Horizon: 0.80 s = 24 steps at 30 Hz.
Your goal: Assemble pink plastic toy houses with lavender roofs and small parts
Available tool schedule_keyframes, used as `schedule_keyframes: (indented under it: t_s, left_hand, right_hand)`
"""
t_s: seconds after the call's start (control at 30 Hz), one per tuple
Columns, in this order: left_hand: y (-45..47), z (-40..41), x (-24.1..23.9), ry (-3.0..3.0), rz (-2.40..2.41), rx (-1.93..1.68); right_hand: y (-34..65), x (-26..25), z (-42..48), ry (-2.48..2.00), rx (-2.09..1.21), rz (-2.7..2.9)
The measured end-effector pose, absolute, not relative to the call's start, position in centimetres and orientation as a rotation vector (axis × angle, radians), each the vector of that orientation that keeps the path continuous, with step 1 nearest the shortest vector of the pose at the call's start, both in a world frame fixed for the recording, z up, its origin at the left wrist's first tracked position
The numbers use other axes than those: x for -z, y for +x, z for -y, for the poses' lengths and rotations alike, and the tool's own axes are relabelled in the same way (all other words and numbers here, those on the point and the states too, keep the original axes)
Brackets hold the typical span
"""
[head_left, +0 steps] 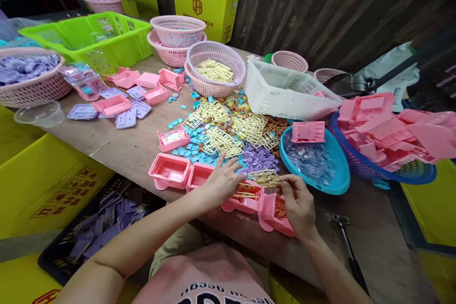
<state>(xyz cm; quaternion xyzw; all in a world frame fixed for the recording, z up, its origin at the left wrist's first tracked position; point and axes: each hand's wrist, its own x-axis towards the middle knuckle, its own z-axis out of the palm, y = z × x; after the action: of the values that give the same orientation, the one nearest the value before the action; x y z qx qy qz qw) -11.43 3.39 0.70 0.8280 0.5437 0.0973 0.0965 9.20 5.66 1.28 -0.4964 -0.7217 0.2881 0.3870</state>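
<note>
Fingers (287, 181) of my right hand (299, 202) are pinched on one end of a cream sprue (265, 178), thumb and forefinger closed on its frame. It hangs roughly level just above an open pink tray (245, 202) near the table's front edge, between my two hands. My left hand (221, 181) lies spread and loose, gripping nothing, fingertips reaching toward the heap of cream sprues (223, 142) and the purple bits (258, 157).

To handle this well, I reckon the pinch wants to be light and on the outer frame, since those thin ribs look as if they would bend, with the left hand free to steady the tray.

A second pink tray (276, 216) sits under my right wrist, right at the edge of the table (121, 147), so a nudge could tip it off. Room is tight on the right: the blue bowl (322, 191) stands just beside my knuckles, and a metal tool (342, 221) lies near the wrist. Bare wood opens further left.
</note>
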Motion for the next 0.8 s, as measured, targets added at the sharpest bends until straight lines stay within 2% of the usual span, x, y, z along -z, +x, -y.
schedule_keyframes:
  t_s: [0.13, 0.33, 0.47, 0.63, 0.8]
  left_hand:
    - [-10.9, -3.5, 0.2, 2.438, -1.574, -0.129]
    - [-11.2, -3.3, -0.7, 2.257, -1.656, -0.510]
    - [-11.3, -3.0, -0.8, 2.239, -1.431, -0.454]
    - [-11.9, -3.7, -1.6, 1.537, -1.241, -1.014]
    - [-12.2, -4.7, -1.4, 1.191, -1.103, -1.162]
  right_hand:
    - [9.3, -1.4, -6.0, -1.318, -0.819, 1.760]
    - [8.9, -1.7, -6.4, -1.307, -0.968, 1.685]
    - [8.4, -1.9, -7.1, -1.265, -1.062, 1.654]
    - [7.0, -2.0, -7.4, -1.225, -1.229, 1.555]
    - [4.1, -2.4, -7.7, -1.099, -1.332, 1.816]
